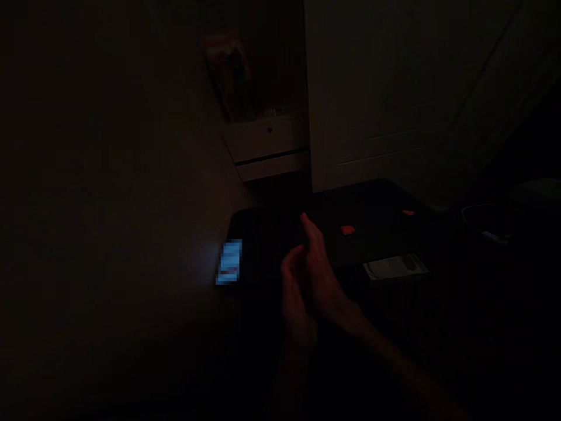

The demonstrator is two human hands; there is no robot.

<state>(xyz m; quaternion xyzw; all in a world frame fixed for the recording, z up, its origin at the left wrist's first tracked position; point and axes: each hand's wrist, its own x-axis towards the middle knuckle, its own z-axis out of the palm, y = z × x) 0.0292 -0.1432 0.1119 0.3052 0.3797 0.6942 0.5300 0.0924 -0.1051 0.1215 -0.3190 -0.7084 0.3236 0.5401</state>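
Observation:
In very dim light, my left hand [297, 298] and my right hand [322, 275] are pressed together palm to palm above the near edge of a dark table [280, 225]. The right fingers point up and forward, and the left fingers bend against the right hand. Whatever lies between the palms, if anything, is hidden. On the table, to the right of my hands, sits a small orange-red lump [347, 230]. A second orange-red piece [408, 213] lies farther right. Both look soft and uneven, but the dark hides their kind.
A lit phone screen [230, 261], blurred out, is at the table's left edge. A flat printed item [395, 266] lies near the front right edge. Behind stand a pale drawer unit [267, 140] and a pale panel [372, 117]. A thin pale loop [471, 219] shows at right.

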